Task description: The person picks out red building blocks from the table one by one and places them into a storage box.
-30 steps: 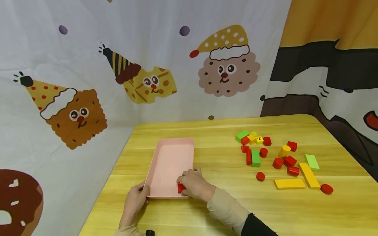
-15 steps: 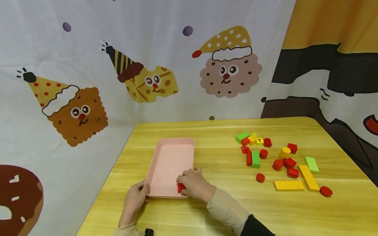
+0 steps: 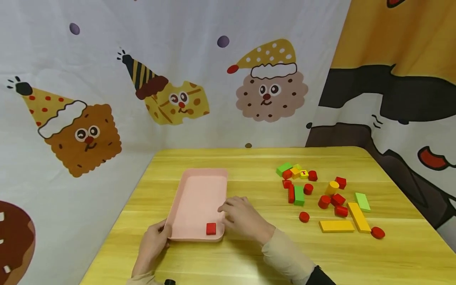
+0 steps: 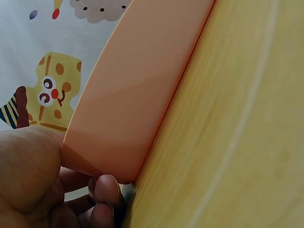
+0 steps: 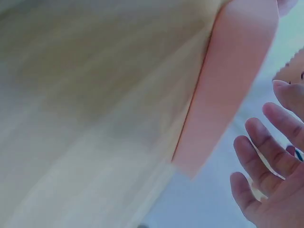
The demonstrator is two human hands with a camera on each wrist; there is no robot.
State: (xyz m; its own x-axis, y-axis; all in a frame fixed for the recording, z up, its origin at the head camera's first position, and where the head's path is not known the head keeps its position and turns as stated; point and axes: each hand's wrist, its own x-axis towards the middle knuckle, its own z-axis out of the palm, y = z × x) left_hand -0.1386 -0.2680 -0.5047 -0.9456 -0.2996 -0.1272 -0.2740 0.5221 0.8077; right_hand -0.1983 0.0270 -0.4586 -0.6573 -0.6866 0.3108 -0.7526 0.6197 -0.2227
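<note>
Yellow wooden table (image 3: 249, 253), cartoon curtain behind. Left hand (image 3: 151, 245) grips pink tray (image 3: 199, 190) at its 7 o'clock corner; right hand (image 3: 246, 219) loose, empty, at 3 o'clock. Red block (image 3: 211, 228) inside, near edge — could slide out if tray tips.

Head view is bright and even, soft light from above, only faint shadows under my hands and the tray (image 3: 185, 186). Focus is sharp across the table (image 3: 249, 253), no glare. Wide lens bends the backdrop (image 3: 107, 79) toward the edges. Left wrist view is well lit, but the tray wall (image 4: 137, 95) fills the frame up close and looks soft; my fingers (image 4: 107, 187) sit in shadow. Right wrist view is washed out, hazy and blurred throughout, with my fingers (image 5: 266, 156) soft against a pale background.
</note>
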